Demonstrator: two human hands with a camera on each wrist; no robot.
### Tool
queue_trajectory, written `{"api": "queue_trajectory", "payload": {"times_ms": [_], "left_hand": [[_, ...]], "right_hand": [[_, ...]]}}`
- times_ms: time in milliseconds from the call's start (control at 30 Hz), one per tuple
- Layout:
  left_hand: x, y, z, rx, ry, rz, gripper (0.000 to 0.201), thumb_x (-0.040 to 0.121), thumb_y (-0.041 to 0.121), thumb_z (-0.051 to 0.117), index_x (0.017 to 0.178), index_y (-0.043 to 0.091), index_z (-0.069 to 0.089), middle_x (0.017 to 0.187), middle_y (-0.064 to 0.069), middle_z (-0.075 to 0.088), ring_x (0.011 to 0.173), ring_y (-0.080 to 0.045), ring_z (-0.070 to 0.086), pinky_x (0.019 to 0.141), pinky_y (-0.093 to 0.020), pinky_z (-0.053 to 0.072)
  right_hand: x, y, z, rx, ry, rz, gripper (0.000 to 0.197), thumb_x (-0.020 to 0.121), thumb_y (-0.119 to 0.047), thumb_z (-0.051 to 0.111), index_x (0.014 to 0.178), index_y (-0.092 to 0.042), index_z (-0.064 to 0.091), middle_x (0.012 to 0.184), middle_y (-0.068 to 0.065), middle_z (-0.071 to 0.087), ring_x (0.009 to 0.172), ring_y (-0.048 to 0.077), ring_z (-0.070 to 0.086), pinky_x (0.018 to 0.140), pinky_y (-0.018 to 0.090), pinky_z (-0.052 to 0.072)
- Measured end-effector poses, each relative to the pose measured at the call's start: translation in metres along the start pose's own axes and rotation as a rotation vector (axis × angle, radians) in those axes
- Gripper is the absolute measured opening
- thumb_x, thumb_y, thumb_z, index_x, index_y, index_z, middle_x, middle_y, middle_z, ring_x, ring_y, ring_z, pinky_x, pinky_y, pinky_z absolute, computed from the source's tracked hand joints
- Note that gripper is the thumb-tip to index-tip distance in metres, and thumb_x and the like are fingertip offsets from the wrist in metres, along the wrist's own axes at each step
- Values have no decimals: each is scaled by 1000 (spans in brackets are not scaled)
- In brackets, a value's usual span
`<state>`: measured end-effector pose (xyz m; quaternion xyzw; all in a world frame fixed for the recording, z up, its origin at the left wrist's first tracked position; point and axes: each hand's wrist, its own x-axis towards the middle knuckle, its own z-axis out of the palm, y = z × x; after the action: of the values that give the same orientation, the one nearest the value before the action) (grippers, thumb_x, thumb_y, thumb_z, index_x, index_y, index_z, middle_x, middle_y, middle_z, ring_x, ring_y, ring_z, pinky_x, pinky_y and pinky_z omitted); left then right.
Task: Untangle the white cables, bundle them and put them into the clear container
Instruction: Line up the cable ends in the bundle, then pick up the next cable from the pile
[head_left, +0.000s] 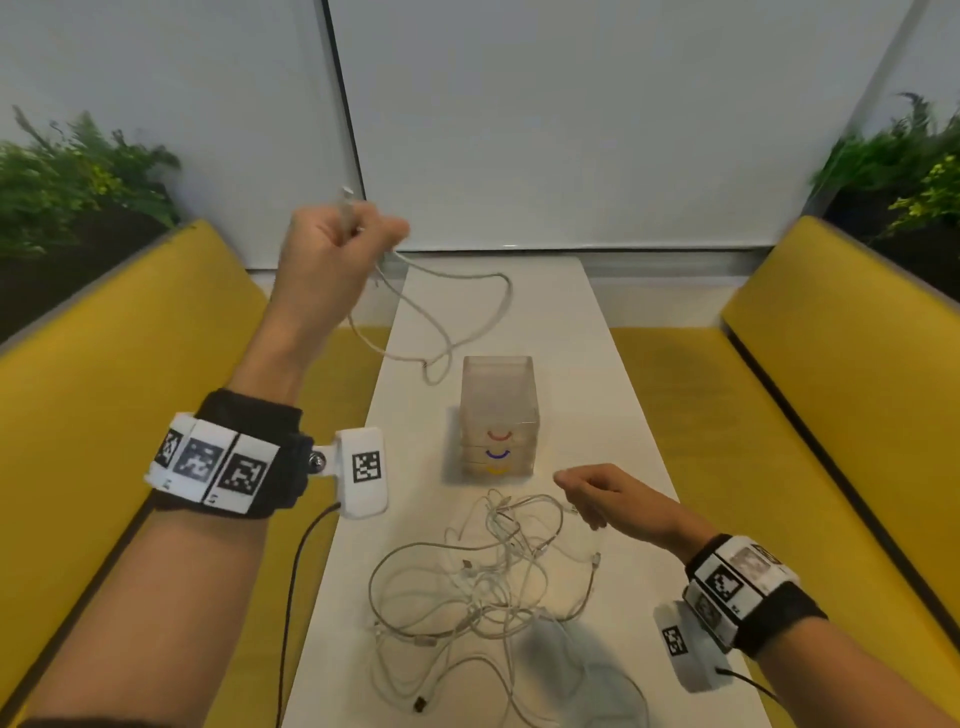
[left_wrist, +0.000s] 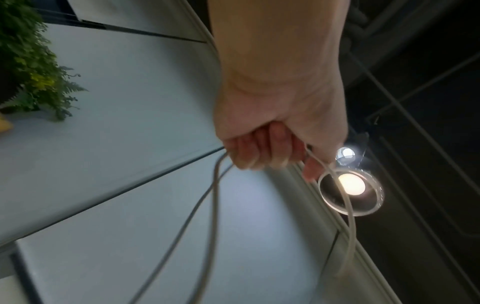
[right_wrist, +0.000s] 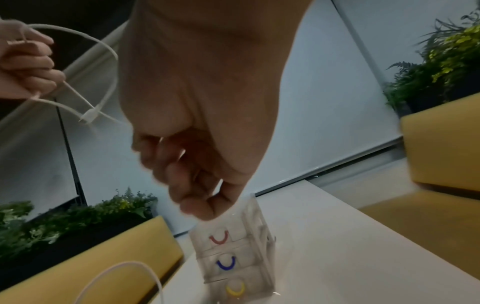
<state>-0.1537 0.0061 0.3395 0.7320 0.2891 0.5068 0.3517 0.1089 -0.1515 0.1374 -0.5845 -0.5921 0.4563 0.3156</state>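
My left hand (head_left: 337, 244) is raised over the table's far left and grips one white cable (head_left: 457, 312). A plug sticks up from the fist, and loose loops hang down to the table behind the clear container (head_left: 497, 415). In the left wrist view the fingers (left_wrist: 267, 152) are curled round the strands (left_wrist: 215, 205). The container has three drawers with red, blue and yellow handles (right_wrist: 233, 257). A tangle of white cables (head_left: 493, 582) lies in front of it. My right hand (head_left: 587, 493) hovers over the tangle's right edge, its fingers (right_wrist: 192, 174) loosely curled with nothing seen in them.
The narrow white table (head_left: 597, 395) runs away from me between two yellow benches (head_left: 130, 364) (head_left: 831, 364). Planters with green ferns (head_left: 78, 176) stand behind both. A white wall panel closes the far end. A black-tipped plug (head_left: 420, 704) lies at the tangle's near edge.
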Motion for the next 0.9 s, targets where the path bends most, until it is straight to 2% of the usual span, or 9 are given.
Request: {"api": "queue_trajectory", "payload": {"times_ms": [100,200,267,367,467,567,667,767,900], "left_hand": [[-11,-8,11,184,-371,-32,48,93,18,68,54,11,40,52,7,34,49,-10,33,55,-22,33],[-29,-25,24,260,-666,-141,54,92,22,70,53,20,33,53,6,25,50,-15,23,54,-30,22],[-42,-38,31,312,-825,-225,55,93,24,69,52,19,34,52,3,25,48,-15,21,53,-30,20],[-67,-53,40,398,-1075,-340,48,94,26,68,50,17,53,44,6,34,42,-11,25,49,-26,23],[-88,-63,45,412,-1287,-425,33,99,39,57,82,21,79,51,-1,26,44,-12,24,48,-24,24],[-93,-80,46,261,-1116,-571,32,103,39,49,105,25,77,54,1,23,46,-14,22,51,-32,21],[-90,-97,46,115,-883,-630,33,103,32,50,97,11,75,54,4,25,48,-13,20,51,-35,15],[-86,-106,50,23,-755,-656,34,104,26,50,93,-2,66,59,3,27,50,-11,21,47,-28,16],[-80,-119,61,-2,-640,-661,37,106,23,44,88,-2,66,62,-3,34,53,-13,27,49,-27,23]], "right_hand": [[8,24,-8,-1,-75,124,31,98,-37,56,84,-10,62,67,2,50,60,16,45,58,24,41],[24,56,-17,-108,55,299,29,98,-30,57,96,-2,64,71,3,57,58,15,50,56,24,43],[35,83,-19,-220,163,379,23,98,-27,56,98,-5,64,79,4,62,63,15,55,60,27,49],[48,121,-13,-380,265,452,20,98,-24,54,104,-9,66,99,9,68,83,20,60,77,34,50],[62,150,-3,-519,259,439,27,99,-18,50,117,-8,66,122,15,65,110,29,60,90,32,45],[80,164,8,-624,198,428,33,100,-16,48,128,-7,61,129,19,58,120,33,54,99,33,40],[97,168,17,-729,128,402,32,99,-13,45,126,-6,62,123,19,60,115,33,55,93,32,41],[105,174,21,-844,101,416,30,95,-13,51,124,-7,59,122,17,56,112,34,55,92,32,41],[110,196,20,-909,93,427,26,94,-10,48,119,-7,56,122,12,57,116,30,51,89,31,36]]}}
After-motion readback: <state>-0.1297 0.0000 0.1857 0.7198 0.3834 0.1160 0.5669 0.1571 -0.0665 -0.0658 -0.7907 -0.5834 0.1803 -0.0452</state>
